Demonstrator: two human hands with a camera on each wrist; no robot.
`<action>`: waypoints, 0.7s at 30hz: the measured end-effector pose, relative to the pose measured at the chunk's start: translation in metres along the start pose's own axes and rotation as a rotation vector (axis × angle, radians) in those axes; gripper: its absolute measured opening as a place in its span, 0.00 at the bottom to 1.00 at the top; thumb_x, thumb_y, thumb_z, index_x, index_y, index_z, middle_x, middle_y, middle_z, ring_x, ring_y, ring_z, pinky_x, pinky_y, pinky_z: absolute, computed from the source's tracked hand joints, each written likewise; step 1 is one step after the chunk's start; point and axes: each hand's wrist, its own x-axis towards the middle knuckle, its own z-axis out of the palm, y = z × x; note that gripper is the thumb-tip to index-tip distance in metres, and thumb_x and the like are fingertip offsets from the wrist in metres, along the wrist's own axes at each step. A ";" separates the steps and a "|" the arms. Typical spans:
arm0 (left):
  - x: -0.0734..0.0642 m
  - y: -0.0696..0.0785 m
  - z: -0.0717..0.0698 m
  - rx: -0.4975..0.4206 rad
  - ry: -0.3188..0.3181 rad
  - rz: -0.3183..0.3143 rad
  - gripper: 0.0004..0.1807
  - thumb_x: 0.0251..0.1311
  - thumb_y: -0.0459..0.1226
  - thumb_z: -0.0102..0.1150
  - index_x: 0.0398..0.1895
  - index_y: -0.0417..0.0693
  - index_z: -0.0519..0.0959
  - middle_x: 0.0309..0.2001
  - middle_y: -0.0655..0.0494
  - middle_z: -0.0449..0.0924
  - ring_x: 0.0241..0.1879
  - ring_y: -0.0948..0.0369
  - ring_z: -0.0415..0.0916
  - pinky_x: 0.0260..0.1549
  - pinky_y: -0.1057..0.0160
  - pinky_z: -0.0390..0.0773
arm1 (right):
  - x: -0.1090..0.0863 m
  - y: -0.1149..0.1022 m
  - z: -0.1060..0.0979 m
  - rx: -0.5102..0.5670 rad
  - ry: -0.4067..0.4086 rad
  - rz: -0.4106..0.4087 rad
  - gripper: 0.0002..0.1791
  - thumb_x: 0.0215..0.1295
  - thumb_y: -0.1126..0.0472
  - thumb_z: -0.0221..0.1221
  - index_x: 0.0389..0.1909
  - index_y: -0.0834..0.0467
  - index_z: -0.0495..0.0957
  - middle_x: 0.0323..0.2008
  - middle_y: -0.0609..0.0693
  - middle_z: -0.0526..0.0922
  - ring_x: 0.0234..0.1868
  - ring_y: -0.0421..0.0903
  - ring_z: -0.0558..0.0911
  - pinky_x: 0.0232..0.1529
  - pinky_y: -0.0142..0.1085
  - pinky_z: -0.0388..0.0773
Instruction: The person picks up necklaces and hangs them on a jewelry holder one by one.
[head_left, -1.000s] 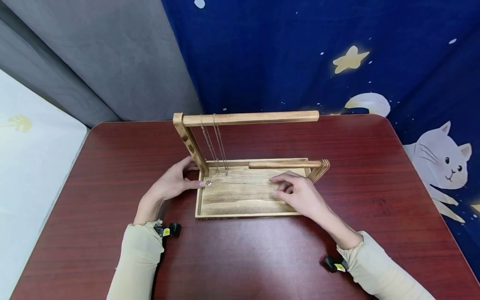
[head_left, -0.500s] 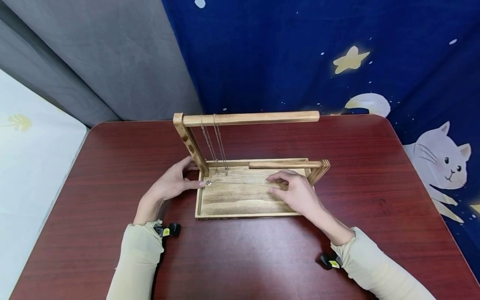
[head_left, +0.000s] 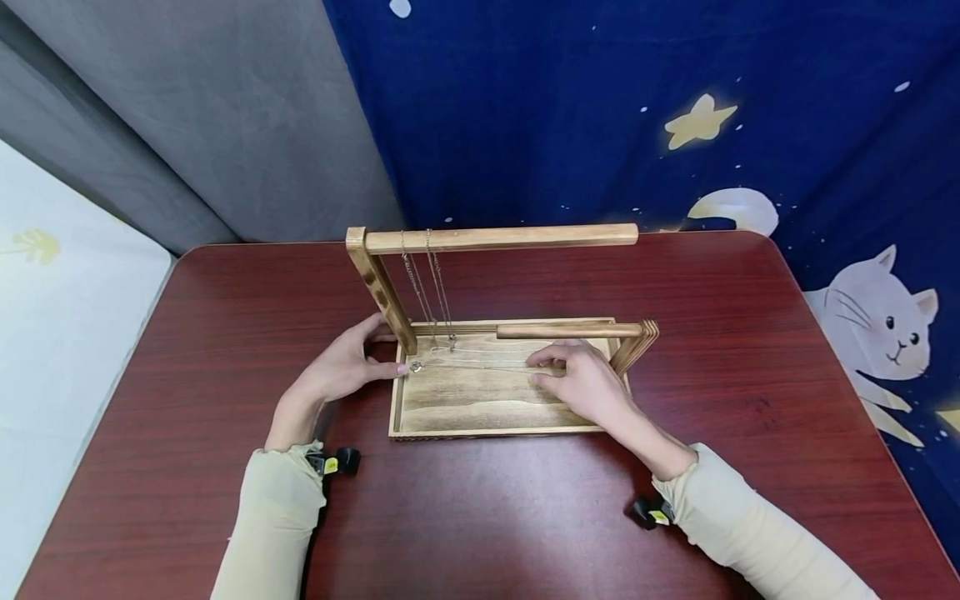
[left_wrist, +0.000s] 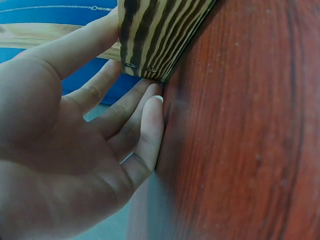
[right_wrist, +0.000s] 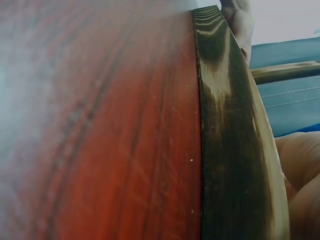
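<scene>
A wooden jewelry stand (head_left: 480,417) with a shallow tray base stands on the table. My left hand (head_left: 341,362) grips its left end in the head view, thumb at the tray rim and fingers reaching behind the post. The left wrist view shows the fingertips low along the tray's outer wall (left_wrist: 150,45). Just inside the rim, by the thumb, lies a small round pendant (head_left: 417,367). From there a thin necklace chain (head_left: 480,367) runs right across the tray. My right hand (head_left: 585,379) hovers over the tray's right part, curved thumb and fingers apart around the chain's end.
Two necklaces (head_left: 426,287) hang from the left of the upper bar (head_left: 510,237). A lower bar (head_left: 562,331) juts leftward from the right post (head_left: 636,346), above the tray's back. The reddish table (head_left: 480,517) surrounds the stand, with curtains (head_left: 525,108) behind.
My right hand has moved a little left over the tray, and its thumb and forefinger have spread wider apart. The left hand and the hanging necklaces stay as they were.
</scene>
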 end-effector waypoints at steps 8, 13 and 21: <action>0.000 0.001 0.000 -0.002 0.000 0.008 0.42 0.56 0.32 0.71 0.73 0.41 0.61 0.61 0.39 0.73 0.59 0.48 0.73 0.41 0.67 0.77 | 0.004 -0.003 0.002 0.006 -0.051 0.035 0.10 0.58 0.57 0.70 0.42 0.47 0.88 0.33 0.42 0.83 0.38 0.42 0.77 0.42 0.40 0.71; 0.000 0.000 0.000 0.001 -0.001 0.011 0.42 0.56 0.32 0.72 0.73 0.41 0.61 0.61 0.40 0.73 0.61 0.48 0.72 0.41 0.68 0.77 | 0.006 -0.004 0.002 -0.009 -0.080 0.052 0.10 0.58 0.57 0.70 0.42 0.47 0.88 0.33 0.42 0.82 0.35 0.40 0.77 0.41 0.39 0.72; 0.001 -0.001 0.000 -0.003 0.002 0.012 0.43 0.56 0.32 0.72 0.73 0.42 0.60 0.61 0.40 0.73 0.62 0.48 0.70 0.43 0.67 0.77 | 0.011 -0.006 0.002 -0.010 -0.104 0.073 0.09 0.57 0.58 0.70 0.39 0.48 0.87 0.33 0.43 0.82 0.34 0.39 0.77 0.42 0.39 0.73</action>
